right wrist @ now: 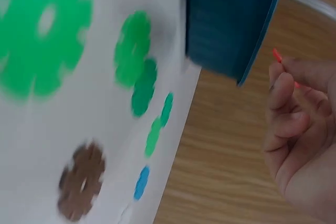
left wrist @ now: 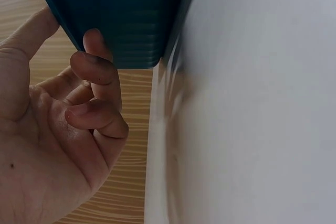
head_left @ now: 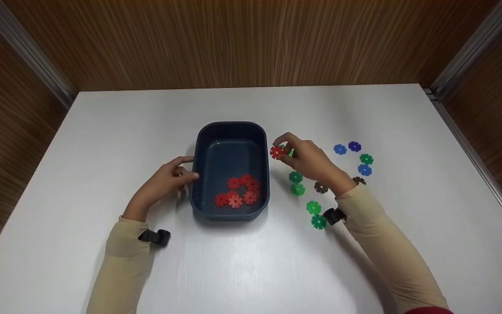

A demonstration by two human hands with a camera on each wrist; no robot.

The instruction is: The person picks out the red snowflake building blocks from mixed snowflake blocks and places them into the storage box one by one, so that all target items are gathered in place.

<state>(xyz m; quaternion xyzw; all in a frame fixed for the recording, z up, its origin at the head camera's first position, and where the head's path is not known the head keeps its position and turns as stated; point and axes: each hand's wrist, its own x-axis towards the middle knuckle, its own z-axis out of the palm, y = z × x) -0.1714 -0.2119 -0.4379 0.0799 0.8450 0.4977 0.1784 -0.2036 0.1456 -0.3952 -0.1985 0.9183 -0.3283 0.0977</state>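
A dark blue plastic tub (head_left: 227, 161) stands on the white table, with several red snowflake-shaped discs (head_left: 235, 200) lying in its near end. At the tub's left side my left hand (head_left: 161, 182) holds the rim by thumb and finger. Its other fingers curl below the rim, beside the outer wall (left wrist: 126, 14). My right hand (head_left: 311, 160) pinches one red disc (head_left: 273, 154) between thumb and fingertips, just outside the tub's right rim. From the right wrist view, the disc shows edge-on as a thin red strip (right wrist: 276, 54); the fingers hide most of it.
Green discs (head_left: 297, 189) lie right of the tub, some partly under my right hand. Further right are blue discs (head_left: 364, 169), a purple disc (head_left: 354, 146) and brown discs (head_left: 321, 187). A wood-grain panel (head_left: 242, 43) rises behind the table (head_left: 137, 117).
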